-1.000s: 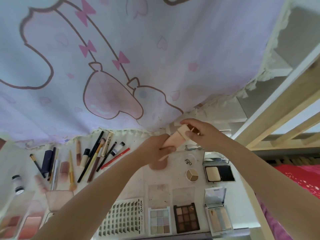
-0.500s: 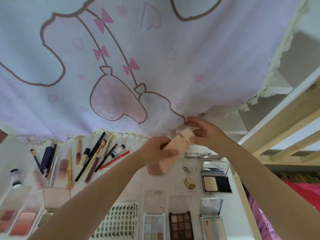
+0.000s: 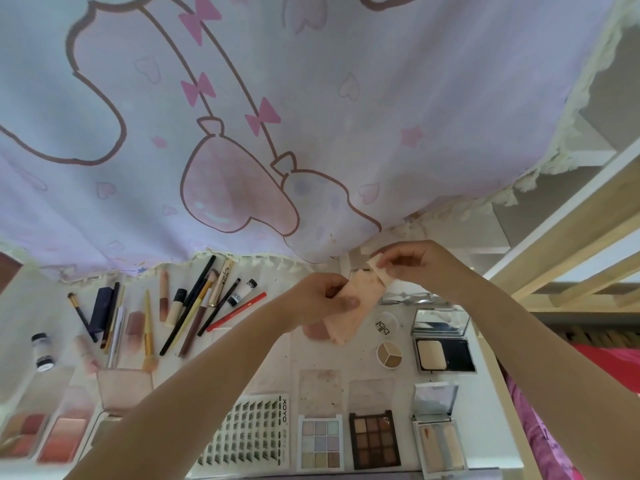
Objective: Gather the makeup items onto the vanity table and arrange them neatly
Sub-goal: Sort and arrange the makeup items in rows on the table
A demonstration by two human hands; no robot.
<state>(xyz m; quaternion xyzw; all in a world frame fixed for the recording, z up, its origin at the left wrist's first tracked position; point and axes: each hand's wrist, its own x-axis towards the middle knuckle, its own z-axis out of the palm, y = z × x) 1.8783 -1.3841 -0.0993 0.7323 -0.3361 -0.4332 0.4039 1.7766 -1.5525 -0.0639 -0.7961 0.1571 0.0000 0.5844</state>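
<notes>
Peach pouch (image 3: 355,304) held tilted at frame center, above vanity table (image 3: 360,362). Brushes and pencils (image 3: 194,306) fanned center left; open palettes (image 3: 374,439) along bottom; compacts (image 3: 445,355) lower right.

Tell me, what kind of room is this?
Probably a bedroom makeup corner. A white vanity table holds eyeshadow palettes and brushes, a cartoon curtain hangs behind it, and a wooden bed frame stands alongside.
</notes>
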